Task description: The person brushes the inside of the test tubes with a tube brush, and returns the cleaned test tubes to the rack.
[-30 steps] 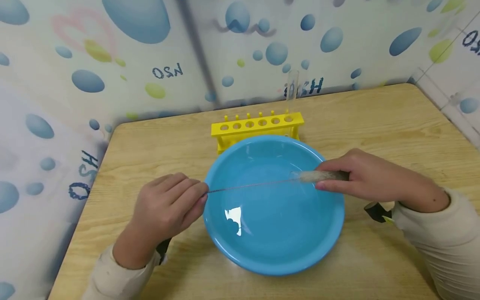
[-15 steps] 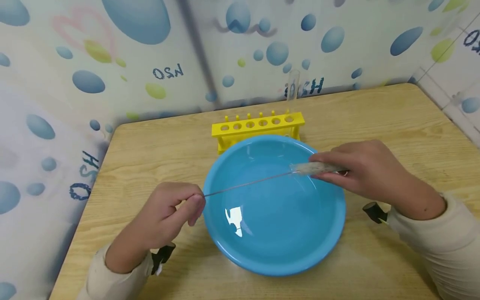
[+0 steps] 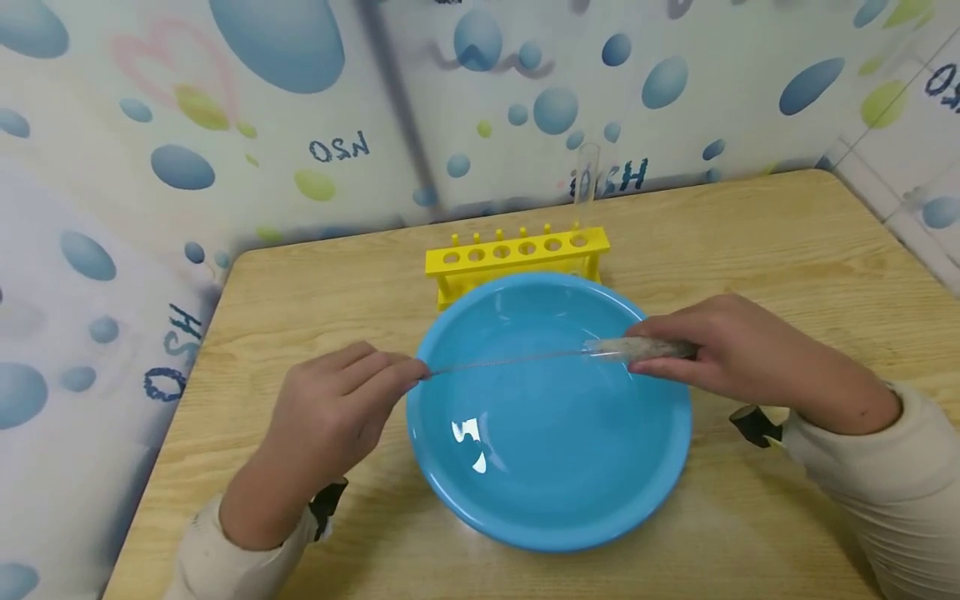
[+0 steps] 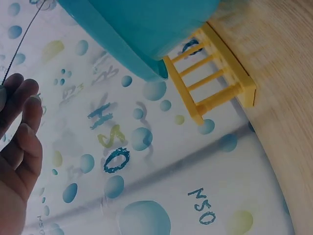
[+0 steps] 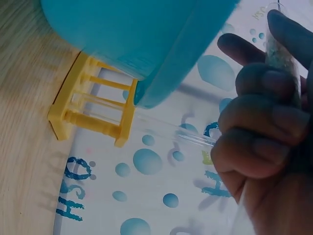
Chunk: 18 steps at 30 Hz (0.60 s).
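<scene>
My left hand (image 3: 337,408) pinches the end of the thin twisted wire handle of a test tube brush (image 3: 510,360). The bristly head of that brush sits inside a clear glass test tube (image 3: 607,350), which my right hand (image 3: 731,350) grips along its length. Tube and wire lie nearly level above a blue basin (image 3: 555,454). In the left wrist view the wire (image 4: 22,41) runs up from my fingertips. Curled fingers wrap the tube (image 5: 281,61) in the right wrist view, hiding its lower part.
Behind the basin stands a yellow test tube rack (image 3: 517,252), with another clear test tube (image 3: 587,179) upright at its right end. The wooden table (image 3: 322,292) meets a wall (image 3: 285,200) patterned with blue and green drops.
My left hand drops and turns, then rises again and shifts slightly right, bringing the wire closer to level. The tube in my right hand tilts up, then comes back down.
</scene>
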### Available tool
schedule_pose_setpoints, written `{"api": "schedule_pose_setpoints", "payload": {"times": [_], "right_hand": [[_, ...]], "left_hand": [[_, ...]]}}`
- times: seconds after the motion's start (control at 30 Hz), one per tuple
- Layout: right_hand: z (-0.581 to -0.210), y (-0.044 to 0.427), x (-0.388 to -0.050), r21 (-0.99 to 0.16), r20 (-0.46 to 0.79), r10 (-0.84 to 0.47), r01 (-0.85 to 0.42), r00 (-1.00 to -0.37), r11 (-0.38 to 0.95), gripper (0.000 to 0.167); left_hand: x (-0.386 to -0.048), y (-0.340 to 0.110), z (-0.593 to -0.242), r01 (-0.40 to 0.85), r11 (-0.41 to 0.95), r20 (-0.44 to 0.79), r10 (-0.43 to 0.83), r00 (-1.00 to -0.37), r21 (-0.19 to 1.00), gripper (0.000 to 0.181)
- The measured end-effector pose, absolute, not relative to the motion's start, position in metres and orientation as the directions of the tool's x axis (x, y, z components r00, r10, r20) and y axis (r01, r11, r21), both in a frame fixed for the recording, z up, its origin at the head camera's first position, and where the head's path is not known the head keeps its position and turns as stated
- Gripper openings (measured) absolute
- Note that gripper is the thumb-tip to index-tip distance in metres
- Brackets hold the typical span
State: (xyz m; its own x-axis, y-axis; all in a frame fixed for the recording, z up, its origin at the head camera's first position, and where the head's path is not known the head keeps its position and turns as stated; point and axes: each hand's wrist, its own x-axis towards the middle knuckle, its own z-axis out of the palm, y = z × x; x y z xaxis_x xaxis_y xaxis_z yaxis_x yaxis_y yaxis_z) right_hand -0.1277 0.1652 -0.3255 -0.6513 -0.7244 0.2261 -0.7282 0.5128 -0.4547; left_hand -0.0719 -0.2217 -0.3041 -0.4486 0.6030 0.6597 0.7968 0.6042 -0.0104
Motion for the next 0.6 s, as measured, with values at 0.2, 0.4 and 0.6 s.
{"api": "schedule_pose_setpoints", "payload": {"times": [0.2,0.4,0.6], "right_hand": [[-0.323,0.168,-0.128,-0.582,0.131,-0.770,-0.677,-0.624,0.450,0.019],[-0.329,0.163,-0.128,-0.436,0.233,-0.727,-0.738,-0.645,0.515,0.025],[-0.336,0.163,-0.131,-0.132,0.488,-0.670,-0.806,-0.560,0.577,0.057]], "left_hand": [[-0.073,-0.222,-0.308,0.788,0.587,0.719,0.627,-0.299,-0.185,0.024],[-0.069,-0.217,-0.312,0.813,0.582,0.720,0.567,-0.399,-0.007,0.024],[-0.064,-0.215,-0.313,0.759,0.565,0.579,0.516,-0.631,0.324,0.027]]}}
